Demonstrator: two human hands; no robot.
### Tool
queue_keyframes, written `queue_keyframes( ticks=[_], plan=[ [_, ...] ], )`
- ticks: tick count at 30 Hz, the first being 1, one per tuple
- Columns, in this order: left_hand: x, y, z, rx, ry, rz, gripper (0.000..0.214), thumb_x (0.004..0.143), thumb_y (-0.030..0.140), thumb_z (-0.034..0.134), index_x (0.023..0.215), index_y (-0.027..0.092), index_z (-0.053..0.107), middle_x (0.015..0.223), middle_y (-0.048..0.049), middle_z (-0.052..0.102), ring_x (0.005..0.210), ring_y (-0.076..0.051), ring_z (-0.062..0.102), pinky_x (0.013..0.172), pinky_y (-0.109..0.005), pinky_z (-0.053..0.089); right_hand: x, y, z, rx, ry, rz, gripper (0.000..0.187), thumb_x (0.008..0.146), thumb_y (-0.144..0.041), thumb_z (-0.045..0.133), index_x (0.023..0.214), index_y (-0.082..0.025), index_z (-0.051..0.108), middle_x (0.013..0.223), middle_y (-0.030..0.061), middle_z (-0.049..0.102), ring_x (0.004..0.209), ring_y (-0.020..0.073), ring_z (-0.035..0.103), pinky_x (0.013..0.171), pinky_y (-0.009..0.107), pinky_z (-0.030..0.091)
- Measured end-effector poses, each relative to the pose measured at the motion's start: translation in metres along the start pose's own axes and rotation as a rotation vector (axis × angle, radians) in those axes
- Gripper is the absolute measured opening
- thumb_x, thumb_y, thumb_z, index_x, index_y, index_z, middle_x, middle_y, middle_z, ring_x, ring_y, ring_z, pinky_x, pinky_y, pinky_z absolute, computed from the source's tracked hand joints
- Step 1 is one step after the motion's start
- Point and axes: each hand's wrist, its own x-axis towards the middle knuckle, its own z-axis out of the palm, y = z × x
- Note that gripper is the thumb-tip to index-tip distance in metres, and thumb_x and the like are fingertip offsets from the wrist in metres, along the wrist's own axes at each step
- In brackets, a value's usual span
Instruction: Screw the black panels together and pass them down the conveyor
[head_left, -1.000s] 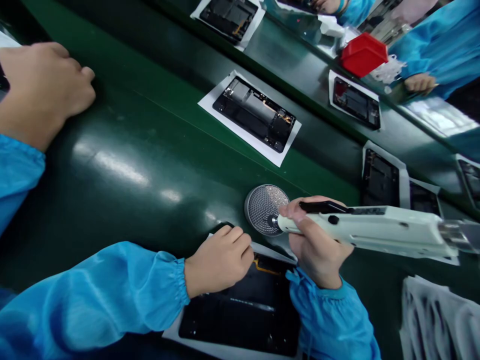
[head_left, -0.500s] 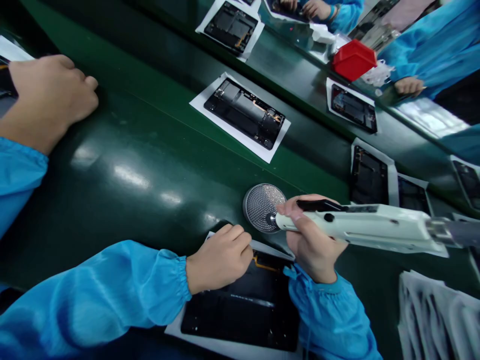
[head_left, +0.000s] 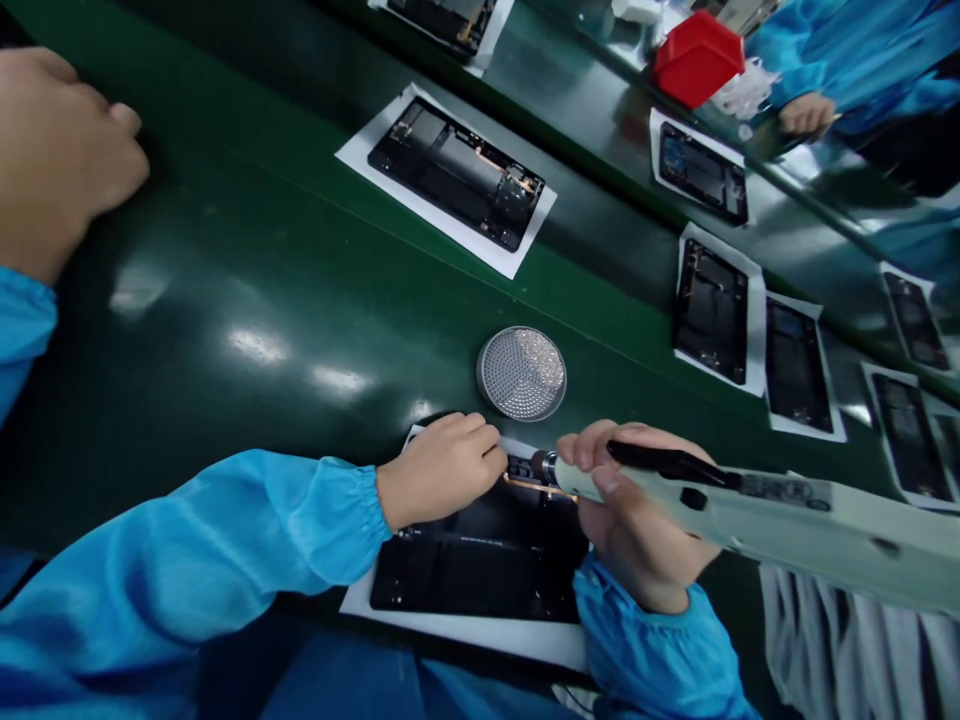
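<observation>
My right hand (head_left: 637, 500) is wrapped around a pale green electric screwdriver (head_left: 795, 520) with a black lever. The screwdriver's tip is over the upper edge of an opened tablet (head_left: 480, 575), by an orange flex cable. My left hand (head_left: 450, 465) lies closed at the tablet's upper left, its fingers curled and their tips hidden. White sheeting (head_left: 517, 635) is under the tablet. Just beyond my hands stands a round dimpled screw dish (head_left: 521, 373), with shiny small pieces across its right part.
Another person's hand (head_left: 67, 150) is at the far left. An opened tablet on white sheeting (head_left: 457, 175) lies ahead; several more line the right. A red bin (head_left: 699, 58) stands far back, near a co-worker's hand (head_left: 807, 115). Grey-white folded sheets (head_left: 855, 640) lie lower right.
My right hand has brought the screwdriver's tip from the screw dish back to the tablet's upper edge. My left hand stays at the tablet. The view has shifted somewhat.
</observation>
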Motion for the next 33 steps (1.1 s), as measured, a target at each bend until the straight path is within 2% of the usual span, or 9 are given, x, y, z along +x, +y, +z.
queue_keyframes(
  ticks=[8, 12, 18, 23, 28, 33],
  plan=[
    [0.002, 0.002, 0.0, 0.09, 0.031, 0.059, 0.019, 0.098, 0.014, 0.053, 0.086, 0.011, 0.067, 0.084, -0.0069, 0.061, 0.079, -0.021, 0.052, 0.066, -0.034, 0.039, -0.001, 0.005, 0.004, 0.034, -0.027, -0.006, 0.029, 0.076, -0.006, 0.068, 0.098, -0.023, 0.073, 0.071, -0.0005, 0.061, 0.066, 0.0166, 0.059, 0.063, 0.038, 0.054],
    [0.003, 0.003, 0.002, 0.129, 0.047, 0.126, 0.025, 0.099, 0.01, 0.048, 0.082, 0.012, 0.067, 0.084, -0.0064, 0.062, 0.077, -0.02, 0.052, 0.065, -0.035, 0.036, 0.0, 0.004, 0.005, 0.018, -0.005, -0.001, 0.028, 0.074, -0.007, 0.069, 0.095, -0.023, 0.073, 0.07, -0.0011, 0.061, 0.064, 0.0163, 0.058, 0.06, 0.037, 0.053],
    [0.003, 0.004, 0.003, 0.139, 0.125, 0.155, 0.025, 0.098, 0.01, 0.049, 0.081, 0.011, 0.069, 0.081, -0.0056, 0.062, 0.074, -0.02, 0.052, 0.063, -0.036, 0.033, 0.0, 0.003, 0.004, -0.012, 0.01, 0.0, 0.025, 0.074, -0.01, 0.071, 0.094, -0.026, 0.072, 0.069, -0.0015, 0.06, 0.063, 0.0158, 0.057, 0.06, 0.037, 0.054],
    [0.002, 0.007, 0.0, 0.162, 0.084, 0.16, 0.025, 0.098, 0.012, 0.049, 0.083, 0.01, 0.069, 0.083, -0.0077, 0.062, 0.077, -0.021, 0.054, 0.065, -0.036, 0.035, -0.001, 0.004, 0.003, 0.015, -0.006, -0.031, 0.025, 0.075, -0.009, 0.072, 0.096, -0.023, 0.072, 0.071, -0.0005, 0.06, 0.064, 0.0159, 0.058, 0.06, 0.037, 0.053],
    [-0.004, 0.016, -0.005, 0.172, 0.034, 0.096, 0.025, 0.098, 0.012, 0.047, 0.09, 0.007, 0.071, 0.1, -0.0133, 0.066, 0.085, -0.024, 0.057, 0.07, -0.039, 0.04, -0.001, 0.004, 0.001, 0.018, -0.058, -0.01, 0.027, 0.078, -0.007, 0.069, 0.1, -0.022, 0.072, 0.072, 0.0001, 0.061, 0.067, 0.0169, 0.059, 0.063, 0.038, 0.053],
    [-0.007, 0.026, -0.009, 0.183, 0.002, 0.075, 0.027, 0.099, 0.014, 0.046, 0.095, 0.006, 0.072, 0.108, -0.0157, 0.066, 0.089, -0.026, 0.059, 0.073, -0.039, 0.043, -0.002, 0.004, -0.002, 0.024, -0.077, 0.006, 0.029, 0.079, -0.005, 0.067, 0.101, -0.022, 0.071, 0.073, 0.0007, 0.061, 0.067, 0.0173, 0.058, 0.062, 0.039, 0.052]
  ],
)
